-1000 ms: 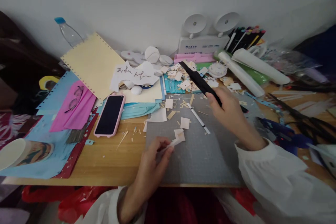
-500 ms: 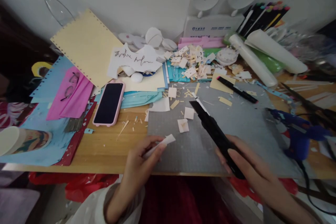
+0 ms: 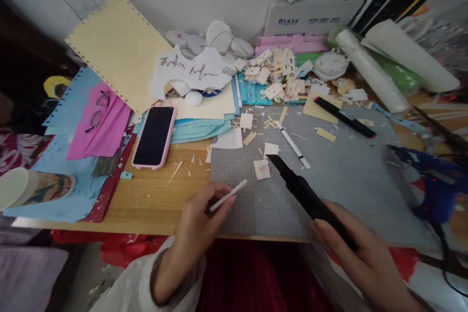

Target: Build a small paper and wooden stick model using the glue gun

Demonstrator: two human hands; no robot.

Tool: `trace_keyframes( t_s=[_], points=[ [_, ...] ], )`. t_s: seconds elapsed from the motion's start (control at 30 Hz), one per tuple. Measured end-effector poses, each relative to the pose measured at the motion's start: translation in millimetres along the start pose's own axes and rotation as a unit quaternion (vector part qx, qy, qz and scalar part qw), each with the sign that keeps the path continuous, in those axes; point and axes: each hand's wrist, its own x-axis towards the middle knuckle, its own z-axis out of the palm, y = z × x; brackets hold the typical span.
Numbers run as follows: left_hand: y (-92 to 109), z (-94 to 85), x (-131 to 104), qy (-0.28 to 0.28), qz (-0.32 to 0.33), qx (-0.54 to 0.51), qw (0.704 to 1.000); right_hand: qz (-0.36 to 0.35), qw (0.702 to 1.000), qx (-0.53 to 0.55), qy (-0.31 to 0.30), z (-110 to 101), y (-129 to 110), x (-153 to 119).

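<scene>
My left hand pinches a thin white strip, perhaps paper or foam, over the left front of the grey cutting mat. In my right hand is a black utility knife, its dark blade out and pointing up and left. Near the blade tip lie two small pale squares, one a beige square and the other a white square. A white pen rests on the mat just beyond the knife. The strip and the blade are apart.
A pink-cased phone lies left of the mat. Small paper figures pile up at the back. A black marker and a blue glue gun with a cord are on the right. A paper cup stands far left.
The white strip has turned in my left fingers and now shows its narrow edge. My right hand with the knife has shifted right and slightly down. The whole view has shifted too.
</scene>
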Motion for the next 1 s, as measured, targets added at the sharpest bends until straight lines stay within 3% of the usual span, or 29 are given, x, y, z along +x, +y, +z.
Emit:
trace_keyframes(
  t_s=[0.2, 0.43, 0.6, 0.83, 1.0],
  points=[
    [9.1, -9.9, 7.1, -0.01, -0.029, -0.073, 0.997, -0.011, 1.0, -0.009, 0.014, 1.3, -6.7, 9.7],
    [6.1, -11.7, 11.4, 0.013, -0.038, -0.107, 0.993, 0.004, 0.999, -0.023, 0.022, 3.4, -7.8, 8.3],
    [5.0, -11.2, 10.0, 0.018, -0.018, -0.08, 0.997, 0.012, 0.999, -0.035, 0.017, 3.1, -3.7, 1.3],
    [-4.7, 7.6, 8.0, 0.041, 0.085, -0.007, 0.995, 0.044, 0.999, -0.018, -0.008, 8.9, -3.7, -6.3],
    [-11.9, 25.3, 11.6, 0.089, 0.179, 0.147, 0.969, 0.053, 0.998, -0.011, -0.01, 9.8, -2.8, -8.4]
  ],
)
